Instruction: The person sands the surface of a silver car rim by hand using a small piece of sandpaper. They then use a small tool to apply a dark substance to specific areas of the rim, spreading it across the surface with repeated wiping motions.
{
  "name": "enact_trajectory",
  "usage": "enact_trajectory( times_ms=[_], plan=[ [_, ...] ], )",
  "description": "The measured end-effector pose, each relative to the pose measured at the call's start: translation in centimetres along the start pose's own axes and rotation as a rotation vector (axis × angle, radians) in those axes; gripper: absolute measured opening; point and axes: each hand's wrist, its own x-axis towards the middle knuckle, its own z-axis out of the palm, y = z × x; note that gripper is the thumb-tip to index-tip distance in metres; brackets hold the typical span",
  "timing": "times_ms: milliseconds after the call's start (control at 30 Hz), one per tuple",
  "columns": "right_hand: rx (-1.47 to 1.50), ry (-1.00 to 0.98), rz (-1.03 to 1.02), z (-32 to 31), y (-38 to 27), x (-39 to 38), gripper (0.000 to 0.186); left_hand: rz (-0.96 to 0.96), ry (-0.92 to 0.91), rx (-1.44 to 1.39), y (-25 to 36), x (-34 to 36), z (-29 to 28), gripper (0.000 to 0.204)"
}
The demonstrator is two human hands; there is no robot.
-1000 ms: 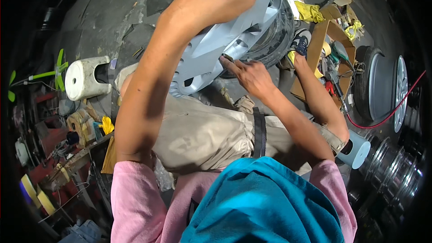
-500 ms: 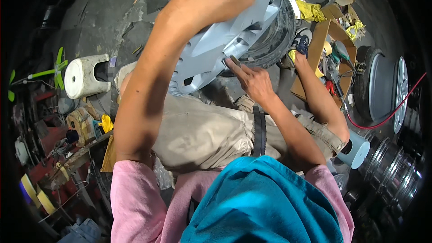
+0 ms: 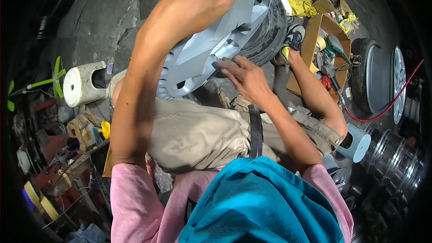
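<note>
A silver-grey alloy wheel [image 3: 191, 60] is tilted up in front of my knees, against a black tyre [image 3: 275, 33] on the floor. My left hand [image 3: 200, 6] is closed over its far upper rim; the thumb lies on the face and the other fingers are partly hidden. Low on the wheel's face, near a spoke opening, my right hand [image 3: 251, 80] presses with its fingertips. A small brownish piece, apparently sandpaper [image 3: 226, 59], shows at those fingertips, mostly covered.
On the right stand a cardboard box [image 3: 310, 47] of tools, another tyre with a wheel [image 3: 373, 76], a red hose [image 3: 382, 118], a light-blue stool [image 3: 358, 146] and stacked chrome rims [image 3: 391, 157]. A white stool [image 3: 77, 85] and a cluttered rack [image 3: 74, 168] are at left.
My right hand has slid slightly left along the wheel's face, its fingers now flatter. The wheel and my left hand appear a little further left, as does most of the view.
</note>
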Motion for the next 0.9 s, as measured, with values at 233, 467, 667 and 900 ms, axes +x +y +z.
enact_trajectory(
  times_ms=[233, 467, 667, 900],
  plan=[
    [0.729, 0.131, 0.469, 8.0, -0.8, -1.0, 0.048, -0.003, 0.014, 0.032, 0.1, -0.1, 0.3, 0.037],
    [1.023, 0.034, 0.614, 2.1, -3.1, -0.7, 0.047, -0.048, 0.046, -0.047, -1.1, 0.1, -0.1, 0.037],
    [0.368, 0.125, 0.099, 5.1, -5.0, -0.4, 0.033, -0.08, -0.003, 0.031, -1.5, 0.0, 0.0, 0.038],
    [0.11, 0.148, -0.06, 3.9, -4.3, -0.2, 0.032, 0.023, -0.032, -0.058, -2.6, -0.1, 0.7, 0.05]
  ],
)
